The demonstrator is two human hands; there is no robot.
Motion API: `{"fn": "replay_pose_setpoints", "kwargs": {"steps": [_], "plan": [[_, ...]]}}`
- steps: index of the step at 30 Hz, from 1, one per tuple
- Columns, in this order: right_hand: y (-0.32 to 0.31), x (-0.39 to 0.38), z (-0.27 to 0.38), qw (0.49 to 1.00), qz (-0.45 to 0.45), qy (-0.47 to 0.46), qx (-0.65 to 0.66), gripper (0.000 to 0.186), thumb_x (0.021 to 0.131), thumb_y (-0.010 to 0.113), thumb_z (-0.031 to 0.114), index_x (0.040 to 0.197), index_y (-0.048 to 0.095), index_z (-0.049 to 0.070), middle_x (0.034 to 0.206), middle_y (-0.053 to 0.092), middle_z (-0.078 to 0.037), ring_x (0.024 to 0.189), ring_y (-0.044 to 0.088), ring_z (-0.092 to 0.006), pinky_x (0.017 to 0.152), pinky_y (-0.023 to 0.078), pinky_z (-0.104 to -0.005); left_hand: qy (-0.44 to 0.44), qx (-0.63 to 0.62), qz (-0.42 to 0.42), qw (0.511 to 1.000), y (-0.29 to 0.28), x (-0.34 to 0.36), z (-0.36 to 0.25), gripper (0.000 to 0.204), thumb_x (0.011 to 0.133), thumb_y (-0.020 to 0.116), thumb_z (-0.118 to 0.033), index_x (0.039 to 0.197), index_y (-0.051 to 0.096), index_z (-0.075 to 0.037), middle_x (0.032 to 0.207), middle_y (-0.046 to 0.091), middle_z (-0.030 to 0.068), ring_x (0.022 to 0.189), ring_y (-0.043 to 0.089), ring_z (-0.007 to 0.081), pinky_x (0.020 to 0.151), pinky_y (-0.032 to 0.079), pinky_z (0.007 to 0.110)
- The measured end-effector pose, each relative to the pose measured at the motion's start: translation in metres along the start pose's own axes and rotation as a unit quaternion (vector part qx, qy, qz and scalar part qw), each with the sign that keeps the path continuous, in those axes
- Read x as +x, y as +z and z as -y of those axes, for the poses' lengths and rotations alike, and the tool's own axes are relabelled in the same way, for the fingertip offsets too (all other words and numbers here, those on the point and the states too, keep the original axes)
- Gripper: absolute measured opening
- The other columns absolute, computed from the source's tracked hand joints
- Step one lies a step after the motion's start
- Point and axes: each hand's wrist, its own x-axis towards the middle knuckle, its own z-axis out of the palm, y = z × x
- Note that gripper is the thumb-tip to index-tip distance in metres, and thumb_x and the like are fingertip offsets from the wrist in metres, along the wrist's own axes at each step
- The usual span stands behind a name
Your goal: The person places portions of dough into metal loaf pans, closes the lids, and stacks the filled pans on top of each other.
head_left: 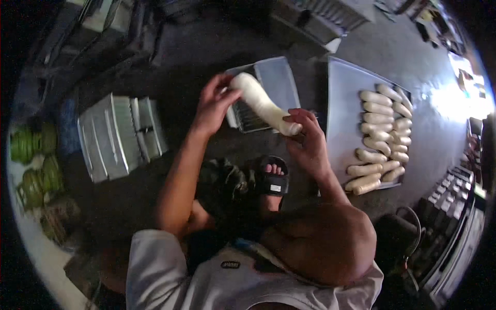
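A long, pale, slightly curved roll (261, 103) stretches between my two hands, tilted so its left end is higher in the picture. What it is made of I cannot make out. My left hand (211, 107) is closed round the upper left end. The fingers of my right hand (309, 139) grip the rounded lower right end. Below the roll, on the dark floor, sits a grey metal tray (281, 77) with a ridged or slatted part. To the right, several similar pale rolls (376, 118) lie close together on a wide metal sheet tray (343, 103).
Left of my arm stand metal boxes or pans (106, 137). Green rounded things (39, 170) are heaped at the far left. A metal rack (323, 23) stands at the back. My sandalled foot (274, 178) is below the roll. At lower right is a crate (449, 194) with pale pieces.
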Motion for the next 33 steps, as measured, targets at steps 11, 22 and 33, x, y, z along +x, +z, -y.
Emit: {"fn": "replay_pose_setpoints", "kwargs": {"steps": [11,22,33], "plan": [[0.083,0.025,-0.034,0.938,0.062,-0.054,-0.336,0.026,0.086,0.065,0.021,0.106,0.056,0.007,0.088,0.068,-0.017,0.076,0.068,-0.0359,0.063,0.056,-0.0447,0.188,0.363,-0.038,0.912,-0.042,0.047,0.020,0.023,0.081,0.075,-0.014,0.100,0.064,-0.006,0.092,0.066,0.0065,0.080,0.066,0.0196,0.076,0.054,0.031],[0.096,0.068,-0.055,0.846,0.213,0.005,-0.489,0.019,0.088,0.059,0.023,0.093,0.062,0.005,0.082,0.070,-0.017,0.072,0.070,-0.0357,0.065,0.056,-0.0453,0.269,0.695,-0.142,0.651,-0.021,0.058,0.047,0.026,0.080,0.070,-0.021,0.101,0.067,-0.006,0.122,0.054,0.0149,0.117,0.048,0.0357,0.094,0.043,0.046],[0.002,0.071,-0.095,0.923,-0.077,-0.024,-0.377,0.025,0.086,0.068,0.027,0.094,0.065,0.003,0.094,0.064,-0.020,0.087,0.062,-0.0390,0.076,0.051,-0.0462,0.127,0.379,-0.197,0.895,-0.038,-0.049,0.100,0.030,0.086,0.070,-0.013,0.106,0.052,-0.001,0.068,0.057,0.0098,0.059,0.056,0.0223,0.059,0.046,0.034]]}}
